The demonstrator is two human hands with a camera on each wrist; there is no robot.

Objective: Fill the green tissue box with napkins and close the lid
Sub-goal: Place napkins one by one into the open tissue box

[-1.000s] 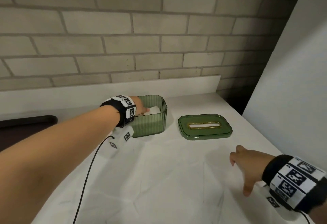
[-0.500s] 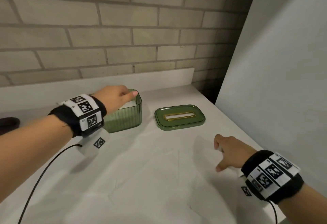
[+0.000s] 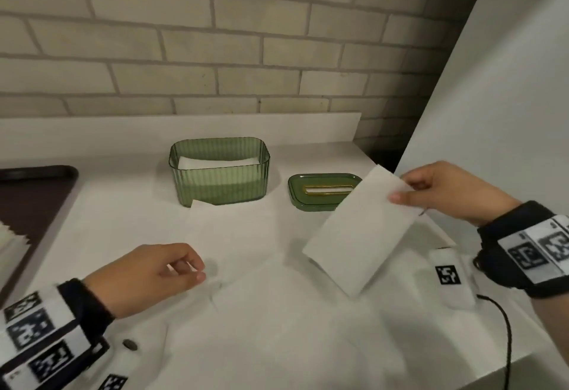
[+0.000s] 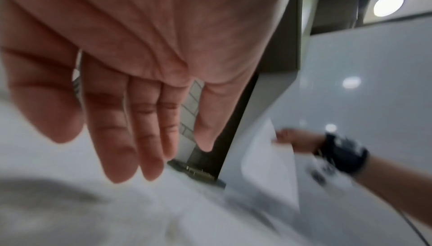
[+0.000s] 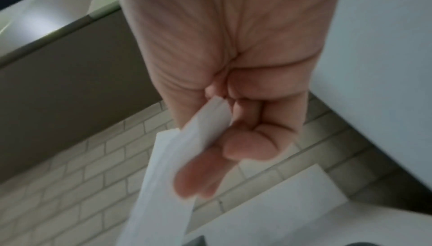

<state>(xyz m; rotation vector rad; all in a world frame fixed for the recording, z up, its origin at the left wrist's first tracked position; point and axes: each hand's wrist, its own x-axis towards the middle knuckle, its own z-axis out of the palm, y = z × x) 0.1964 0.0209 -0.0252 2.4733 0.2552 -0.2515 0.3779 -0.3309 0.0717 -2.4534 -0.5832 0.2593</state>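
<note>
The ribbed green tissue box (image 3: 220,180) stands open at the back of the white table, with white napkins (image 3: 215,162) lying inside. Its green lid (image 3: 311,201) with a gold-rimmed slot lies flat to the right of it. My right hand (image 3: 400,188) pinches a folded white napkin (image 3: 357,235) by its upper corner, in the air in front of the lid; the right wrist view shows the napkin (image 5: 187,150) caught between thumb and fingers (image 5: 245,144). My left hand (image 3: 191,269) hovers low over the table's front left, fingers (image 4: 131,130) relaxed and empty.
A dark tray (image 3: 34,198) sits at the left edge with a stack of white napkins (image 3: 9,235) on it. A flat white sheet (image 3: 228,229) lies before the box. A white panel (image 3: 492,97) closes the right side, a brick wall (image 3: 215,51) the back.
My left hand has come out of the box and back to the front of the table. My right hand, empty on the table before, now holds a napkin up.
</note>
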